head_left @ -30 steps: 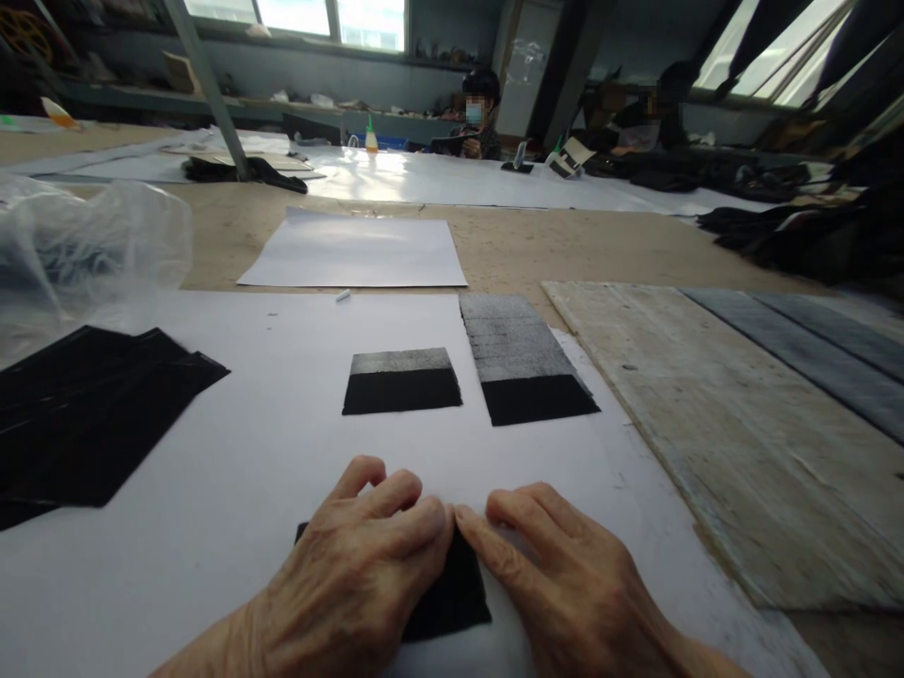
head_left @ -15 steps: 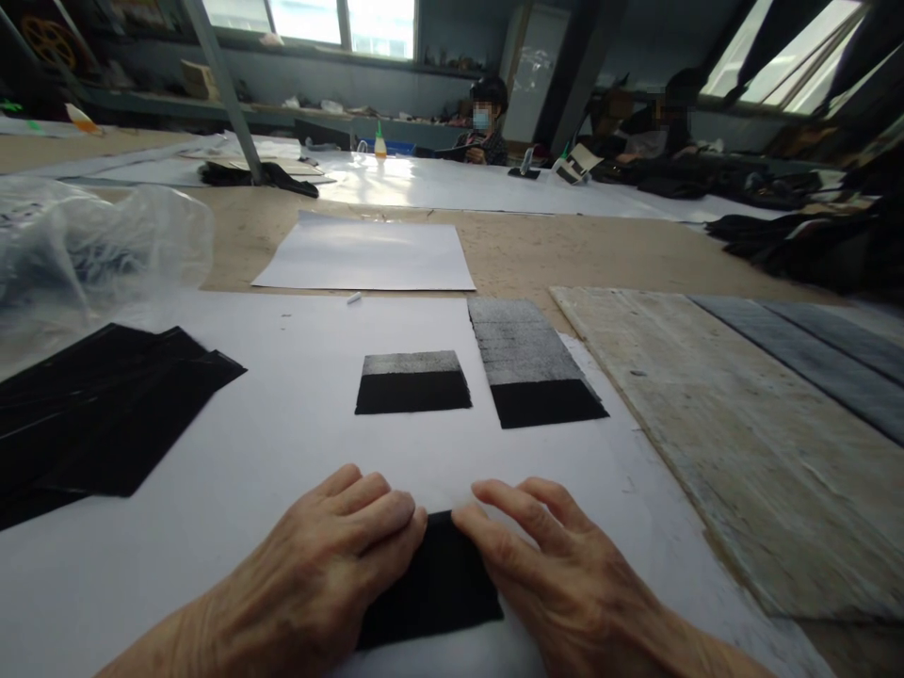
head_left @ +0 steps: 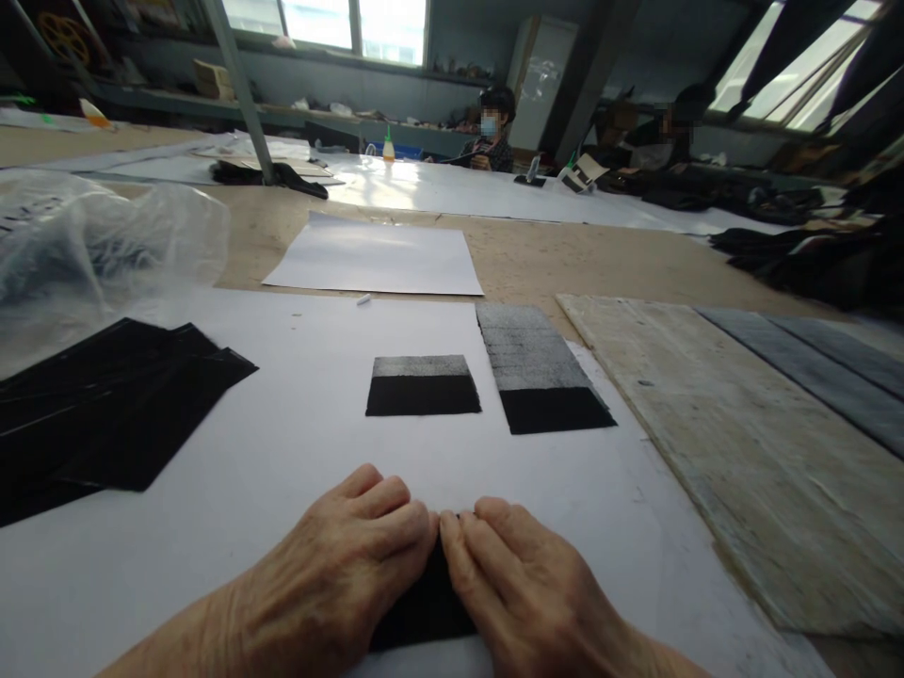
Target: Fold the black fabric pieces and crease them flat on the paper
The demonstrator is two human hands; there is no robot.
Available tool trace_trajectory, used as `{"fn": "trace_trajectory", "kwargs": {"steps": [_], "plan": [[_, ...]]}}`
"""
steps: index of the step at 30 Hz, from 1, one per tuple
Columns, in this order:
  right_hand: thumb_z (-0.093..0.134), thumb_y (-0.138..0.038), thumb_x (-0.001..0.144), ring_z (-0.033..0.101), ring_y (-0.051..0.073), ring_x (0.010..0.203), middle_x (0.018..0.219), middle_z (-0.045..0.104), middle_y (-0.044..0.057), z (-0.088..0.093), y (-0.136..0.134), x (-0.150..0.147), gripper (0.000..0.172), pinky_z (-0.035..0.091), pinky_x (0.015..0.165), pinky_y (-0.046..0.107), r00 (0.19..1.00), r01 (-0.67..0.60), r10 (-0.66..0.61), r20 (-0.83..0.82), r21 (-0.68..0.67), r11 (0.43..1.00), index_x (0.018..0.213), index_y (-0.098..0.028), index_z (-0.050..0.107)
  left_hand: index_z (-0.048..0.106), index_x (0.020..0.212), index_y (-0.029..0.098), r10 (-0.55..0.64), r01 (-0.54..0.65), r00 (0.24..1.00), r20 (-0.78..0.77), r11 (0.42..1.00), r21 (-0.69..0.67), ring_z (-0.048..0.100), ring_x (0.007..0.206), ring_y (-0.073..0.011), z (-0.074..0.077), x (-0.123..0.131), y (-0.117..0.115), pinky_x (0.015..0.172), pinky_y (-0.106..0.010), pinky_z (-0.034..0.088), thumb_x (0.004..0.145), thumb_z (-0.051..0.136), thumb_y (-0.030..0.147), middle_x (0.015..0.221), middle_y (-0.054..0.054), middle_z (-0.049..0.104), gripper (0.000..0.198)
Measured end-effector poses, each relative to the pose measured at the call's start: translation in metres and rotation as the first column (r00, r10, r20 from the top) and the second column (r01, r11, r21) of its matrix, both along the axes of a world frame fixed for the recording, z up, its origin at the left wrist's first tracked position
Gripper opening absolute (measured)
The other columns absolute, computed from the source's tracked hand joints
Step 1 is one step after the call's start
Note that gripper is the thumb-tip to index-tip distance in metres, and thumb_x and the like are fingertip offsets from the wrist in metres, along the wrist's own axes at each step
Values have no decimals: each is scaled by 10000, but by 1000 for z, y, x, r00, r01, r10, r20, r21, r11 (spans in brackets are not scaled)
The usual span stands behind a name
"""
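A black piece of fabric (head_left: 426, 607) lies on the white sheet close in front of me. Along its far edge my left hand (head_left: 346, 556) is closed, fingers curled over the cloth. My right hand (head_left: 526, 574) is closed too, pressing the same edge, its fingertips almost touching the left ones. The hands cover both sides of the piece. Beyond them rest a small black piece with a grey speckled strip (head_left: 424, 388) and a longer stack of such pieces (head_left: 547, 363).
Dark sheets (head_left: 127, 405) and a clear plastic bag (head_left: 105, 245) are on the left. A worn board (head_left: 706, 405) stands right. A white stub (head_left: 363, 299) and white paper (head_left: 381, 254) lie farther off. Two people sit across the tables, behind a metal post (head_left: 240, 89).
My right hand has moved left along the fabric's far edge to meet the left hand, and its fingers have closed together. The view has shifted slightly.
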State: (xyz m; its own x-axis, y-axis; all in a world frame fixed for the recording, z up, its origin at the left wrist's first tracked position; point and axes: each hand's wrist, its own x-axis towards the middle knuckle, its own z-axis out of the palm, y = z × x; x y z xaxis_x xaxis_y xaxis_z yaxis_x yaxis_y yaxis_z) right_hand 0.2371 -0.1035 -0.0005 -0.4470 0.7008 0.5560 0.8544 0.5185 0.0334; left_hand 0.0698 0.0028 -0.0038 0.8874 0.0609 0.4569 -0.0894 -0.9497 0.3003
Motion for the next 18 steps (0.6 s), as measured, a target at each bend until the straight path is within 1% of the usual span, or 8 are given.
{"fn": "trace_trajectory", "kwargs": {"steps": [2, 5, 7, 9, 13, 15, 18], "plan": [[394, -9, 797, 537, 247, 756, 828, 618, 153, -3, 0, -1, 263, 500, 634, 358, 999, -13, 12, 40, 16, 1000, 881, -9, 643, 542, 928, 102, -4, 4, 1000, -6, 999, -33, 397, 651, -161, 2, -6, 2, 595, -321, 290, 949, 269, 116, 730, -37, 503, 274], [385, -18, 814, 537, 232, 779, 851, 617, 139, -4, -1, 1, 275, 505, 681, 348, 998, -36, 36, 47, -16, 999, 878, -30, 652, 542, 991, 99, 29, -30, 999, -17, 994, -108, 409, 663, -160, 4, -19, 6, 597, -299, 336, 918, 314, 65, 732, -44, 497, 242], [365, -19, 826, 541, 229, 814, 875, 618, 138, -4, -1, 2, 297, 505, 705, 341, 998, -38, 39, 57, -19, 999, 898, -34, 652, 543, 1019, 87, 50, -48, 999, 16, 993, -109, 406, 660, -158, 4, -27, 7, 584, -285, 345, 902, 339, 42, 721, -46, 491, 239], [344, -19, 838, 547, 228, 834, 897, 619, 140, -2, 0, 2, 319, 504, 707, 334, 997, -37, 39, 70, -29, 999, 954, -20, 642, 539, 1041, 74, 53, -50, 998, 38, 996, -79, 404, 665, -159, 3, -30, 8, 587, -283, 350, 904, 346, 44, 724, -47, 492, 238], [305, -23, 857, 560, 227, 812, 858, 619, 133, 5, 1, -1, 372, 498, 665, 334, 992, -29, 36, 123, -60, 998, 1107, 21, 578, 536, 1032, 69, 58, -57, 998, 2, 998, -39, 389, 655, -153, -2, -29, 8, 592, -296, 340, 930, 312, 73, 726, -38, 485, 246], [284, -24, 861, 561, 226, 774, 819, 612, 125, 10, 2, -2, 390, 494, 628, 342, 988, -23, 36, 150, -84, 996, 1129, 21, 563, 539, 1006, 65, 64, -64, 998, 1, 998, -17, 373, 645, -152, -4, -27, 7, 582, -303, 323, 937, 295, 83, 723, -37, 475, 254], [268, -17, 842, 547, 229, 691, 781, 601, 127, 17, 4, -7, 405, 475, 539, 351, 981, -5, 30, 192, -127, 992, 1102, 20, 576, 544, 958, 68, 55, -55, 998, -3, 998, -3, 354, 644, -160, -3, -25, 4, 574, -315, 299, 935, 268, 81, 725, -42, 464, 277]]}}
